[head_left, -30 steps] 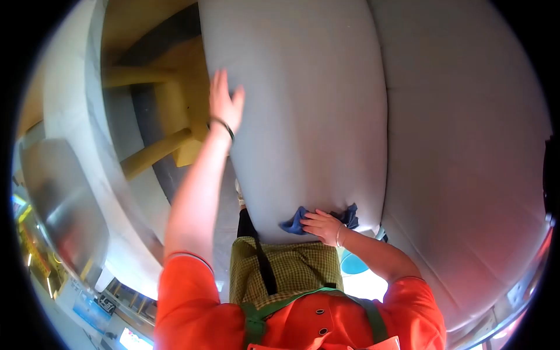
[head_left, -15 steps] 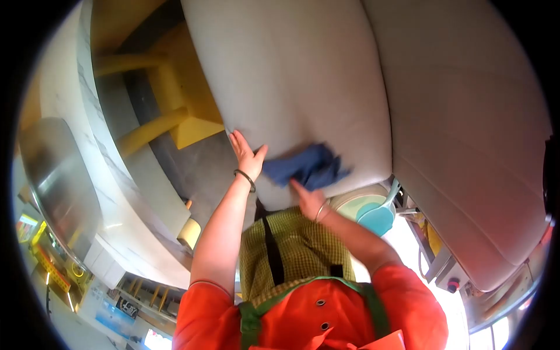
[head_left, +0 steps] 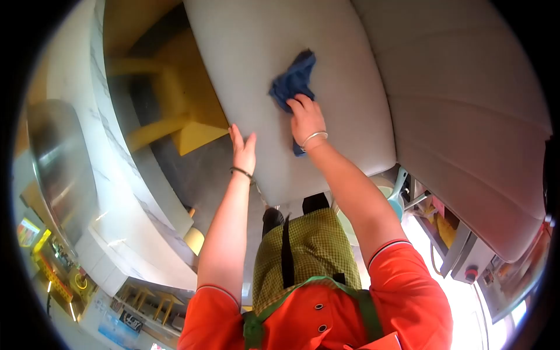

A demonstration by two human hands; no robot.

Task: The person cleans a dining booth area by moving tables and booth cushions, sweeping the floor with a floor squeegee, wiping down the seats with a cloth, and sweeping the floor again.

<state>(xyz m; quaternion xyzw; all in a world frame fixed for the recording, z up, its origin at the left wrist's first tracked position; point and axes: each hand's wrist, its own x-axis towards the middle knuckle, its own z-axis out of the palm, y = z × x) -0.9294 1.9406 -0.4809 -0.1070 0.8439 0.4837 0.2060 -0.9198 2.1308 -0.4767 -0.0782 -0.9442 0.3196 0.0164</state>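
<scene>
A crumpled blue cloth (head_left: 293, 80) lies on the grey padded seat (head_left: 262, 64). My right hand (head_left: 307, 119) presses on its lower part with bent fingers, and a bit of blue shows below the palm. A light bracelet is on that wrist. My left hand (head_left: 244, 150), with a dark bracelet, is at the seat's left edge, its thumb and fingers apart and nothing held in it.
The grey backrest (head_left: 461, 105) rises on the right. At the left are a marble-patterned table (head_left: 122, 192) and a yellow wooden chair (head_left: 201, 131). A light blue scoop (head_left: 398, 195) rests by the seat's near right corner, with a metal-framed cart (head_left: 466, 256) beyond.
My right hand and the blue cloth have moved from the seat's near end up toward its middle. My left hand has come back along the left edge since the earliest frame.
</scene>
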